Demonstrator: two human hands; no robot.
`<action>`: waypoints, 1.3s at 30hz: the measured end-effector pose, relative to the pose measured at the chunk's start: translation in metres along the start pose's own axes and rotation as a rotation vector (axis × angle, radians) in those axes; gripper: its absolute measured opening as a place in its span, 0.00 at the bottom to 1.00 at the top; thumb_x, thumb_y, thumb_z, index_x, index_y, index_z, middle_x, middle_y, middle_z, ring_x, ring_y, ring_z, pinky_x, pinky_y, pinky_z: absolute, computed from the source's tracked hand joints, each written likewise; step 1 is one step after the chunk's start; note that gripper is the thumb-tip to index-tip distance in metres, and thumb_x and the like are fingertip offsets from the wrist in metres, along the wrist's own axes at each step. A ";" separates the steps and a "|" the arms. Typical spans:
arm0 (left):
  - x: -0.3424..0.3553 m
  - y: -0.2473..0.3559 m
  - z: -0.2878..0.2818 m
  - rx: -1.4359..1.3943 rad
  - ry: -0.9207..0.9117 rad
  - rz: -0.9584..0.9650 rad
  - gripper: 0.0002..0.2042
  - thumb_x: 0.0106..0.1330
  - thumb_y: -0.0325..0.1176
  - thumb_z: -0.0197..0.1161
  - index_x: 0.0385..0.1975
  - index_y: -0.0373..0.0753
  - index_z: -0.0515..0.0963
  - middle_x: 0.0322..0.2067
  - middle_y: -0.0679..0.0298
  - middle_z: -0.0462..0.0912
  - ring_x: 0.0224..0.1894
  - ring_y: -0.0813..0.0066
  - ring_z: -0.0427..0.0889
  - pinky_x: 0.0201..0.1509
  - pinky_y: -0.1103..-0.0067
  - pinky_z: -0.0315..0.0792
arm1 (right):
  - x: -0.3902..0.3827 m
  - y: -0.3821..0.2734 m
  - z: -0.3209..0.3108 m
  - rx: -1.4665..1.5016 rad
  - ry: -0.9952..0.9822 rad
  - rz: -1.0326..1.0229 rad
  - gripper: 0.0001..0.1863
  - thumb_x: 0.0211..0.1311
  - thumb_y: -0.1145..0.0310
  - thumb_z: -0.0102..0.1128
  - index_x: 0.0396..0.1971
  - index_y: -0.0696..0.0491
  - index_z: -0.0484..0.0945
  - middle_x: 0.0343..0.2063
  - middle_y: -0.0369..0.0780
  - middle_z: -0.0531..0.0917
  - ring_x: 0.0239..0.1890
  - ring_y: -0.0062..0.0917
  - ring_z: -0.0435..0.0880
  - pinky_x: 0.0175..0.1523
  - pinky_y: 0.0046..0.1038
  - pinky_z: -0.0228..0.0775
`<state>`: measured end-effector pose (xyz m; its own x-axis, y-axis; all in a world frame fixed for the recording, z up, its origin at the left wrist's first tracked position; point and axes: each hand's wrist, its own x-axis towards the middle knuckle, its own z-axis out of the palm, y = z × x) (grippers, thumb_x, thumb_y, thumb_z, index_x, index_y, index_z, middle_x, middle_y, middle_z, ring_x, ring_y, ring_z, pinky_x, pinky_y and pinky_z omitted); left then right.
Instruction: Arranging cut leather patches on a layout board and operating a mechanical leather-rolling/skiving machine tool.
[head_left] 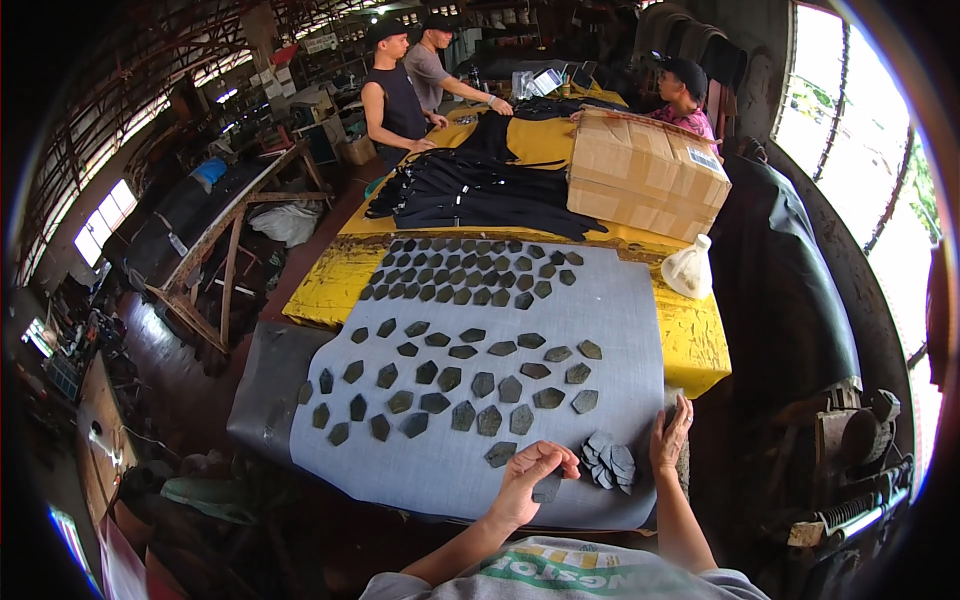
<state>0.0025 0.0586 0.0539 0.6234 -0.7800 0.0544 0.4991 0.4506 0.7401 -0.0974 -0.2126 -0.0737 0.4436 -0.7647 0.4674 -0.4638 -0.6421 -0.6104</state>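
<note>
In the head view, holds the left hand (528, 468) low over the near part of the grey sheet (620, 340), thumb and fingers drawn in together. Shows 1 dark piece (547, 489) right against the underside of that hand; cannot tell from this angle whether gripped or only partly covered. Has the right hand (670, 440) straightened and apart, fingers pointing away from the body, along the right edge of the sheet, seemingly with nothing in the grasp.

Hinges, in all likelihood, on the space between both hands: contains the pile (608, 462) of loose pieces, on the sheet, directly right of the left fingertips and nearly touching them. Slants there, long axis running from far left to near right, across the left hand's reach rather than in line with it. Puts the left hand nearer; leaves the right hand on the other side of the pile (close too, but not touching).

Beyond the left hand, shows 5-sided laid pieces (489, 420) in loose rows, set tighter toward the far end. Past those, on the yellow table (695, 345), has black straps (470, 190), a box (640, 170) and a white bottle (688, 268); around the far end, 3 co-workers (390, 100).
</note>
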 end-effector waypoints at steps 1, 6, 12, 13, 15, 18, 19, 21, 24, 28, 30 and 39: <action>0.000 0.000 0.000 -0.051 -0.011 0.006 0.11 0.68 0.36 0.52 0.32 0.34 0.75 0.34 0.56 0.79 0.36 0.66 0.78 0.45 0.70 0.73 | 0.000 0.000 0.000 -0.012 -0.013 -0.001 0.26 0.61 0.72 0.50 0.59 0.59 0.59 0.59 0.52 0.61 0.64 0.45 0.56 0.67 0.40 0.48; 0.000 0.002 -0.001 -0.161 -0.016 -0.022 0.12 0.67 0.38 0.53 0.33 0.35 0.75 0.34 0.55 0.78 0.36 0.66 0.78 0.45 0.69 0.74 | 0.000 -0.001 -0.001 0.007 -0.008 0.009 0.26 0.61 0.71 0.51 0.59 0.59 0.59 0.59 0.52 0.61 0.64 0.45 0.56 0.67 0.40 0.48; 0.000 0.003 -0.002 -0.160 -0.035 -0.023 0.13 0.67 0.39 0.54 0.33 0.34 0.75 0.34 0.55 0.78 0.37 0.65 0.78 0.45 0.67 0.74 | 0.000 -0.002 -0.002 -0.004 -0.016 0.005 0.26 0.61 0.70 0.51 0.59 0.59 0.59 0.59 0.52 0.61 0.64 0.45 0.56 0.67 0.40 0.48; 0.000 0.003 -0.002 -0.162 -0.032 -0.024 0.13 0.67 0.39 0.54 0.33 0.34 0.75 0.34 0.55 0.78 0.37 0.65 0.78 0.45 0.67 0.74 | 0.000 -0.002 -0.002 -0.010 -0.027 -0.002 0.26 0.61 0.70 0.51 0.59 0.59 0.59 0.59 0.52 0.61 0.64 0.45 0.56 0.67 0.40 0.48; 0.000 0.003 -0.003 -0.164 -0.029 -0.026 0.13 0.67 0.39 0.54 0.33 0.34 0.75 0.34 0.55 0.78 0.37 0.65 0.78 0.45 0.67 0.74 | 0.000 -0.001 -0.002 -0.007 -0.015 0.002 0.26 0.61 0.70 0.51 0.59 0.59 0.59 0.58 0.52 0.62 0.64 0.45 0.56 0.67 0.40 0.48; 0.000 0.003 -0.004 -0.160 -0.024 -0.027 0.13 0.67 0.39 0.53 0.33 0.34 0.75 0.35 0.55 0.78 0.37 0.65 0.78 0.45 0.68 0.74 | 0.000 0.000 -0.001 -0.007 -0.012 -0.008 0.26 0.61 0.70 0.51 0.59 0.59 0.59 0.58 0.52 0.62 0.64 0.45 0.56 0.67 0.40 0.48; 0.000 0.003 -0.004 -0.156 -0.031 -0.024 0.13 0.67 0.39 0.53 0.33 0.34 0.75 0.35 0.54 0.78 0.37 0.65 0.78 0.45 0.68 0.74 | 0.000 0.000 -0.001 -0.009 -0.019 -0.016 0.26 0.61 0.70 0.52 0.59 0.59 0.59 0.58 0.52 0.62 0.64 0.45 0.56 0.67 0.41 0.48; 0.001 0.002 -0.004 -0.150 -0.038 -0.022 0.13 0.67 0.39 0.53 0.33 0.34 0.75 0.35 0.54 0.78 0.37 0.65 0.78 0.45 0.68 0.74 | 0.000 0.000 -0.001 -0.003 -0.008 -0.006 0.26 0.61 0.70 0.52 0.58 0.59 0.59 0.58 0.52 0.62 0.64 0.45 0.56 0.67 0.41 0.48; 0.001 0.002 -0.005 -0.121 -0.045 -0.011 0.13 0.67 0.38 0.52 0.33 0.34 0.75 0.35 0.54 0.78 0.37 0.65 0.78 0.45 0.69 0.74 | 0.000 0.000 -0.001 -0.005 -0.006 -0.008 0.26 0.60 0.70 0.52 0.58 0.59 0.59 0.58 0.52 0.62 0.64 0.45 0.56 0.67 0.41 0.48; 0.001 0.001 -0.005 -0.119 -0.054 -0.012 0.13 0.67 0.38 0.53 0.34 0.34 0.75 0.35 0.54 0.78 0.37 0.65 0.78 0.45 0.69 0.73 | 0.000 -0.002 -0.001 -0.006 -0.011 -0.018 0.27 0.59 0.71 0.53 0.58 0.59 0.59 0.57 0.52 0.62 0.64 0.46 0.56 0.67 0.41 0.48; 0.001 0.001 -0.004 -0.116 -0.053 -0.015 0.13 0.67 0.38 0.53 0.34 0.34 0.75 0.36 0.54 0.78 0.37 0.65 0.78 0.45 0.69 0.73 | 0.000 -0.003 -0.002 -0.001 0.003 -0.016 0.27 0.59 0.71 0.54 0.58 0.59 0.59 0.57 0.52 0.62 0.64 0.46 0.56 0.67 0.41 0.48; 0.001 0.001 -0.003 -0.128 -0.064 -0.027 0.12 0.67 0.39 0.53 0.34 0.34 0.76 0.36 0.55 0.78 0.37 0.66 0.78 0.44 0.70 0.74 | 0.000 -0.004 -0.002 -0.007 0.000 -0.024 0.28 0.57 0.71 0.55 0.58 0.59 0.59 0.57 0.52 0.62 0.63 0.46 0.57 0.67 0.41 0.48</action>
<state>0.0056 0.0598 0.0530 0.5707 -0.8171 0.0814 0.5907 0.4774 0.6505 -0.0972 -0.2106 -0.0700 0.4542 -0.7494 0.4818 -0.4584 -0.6603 -0.5948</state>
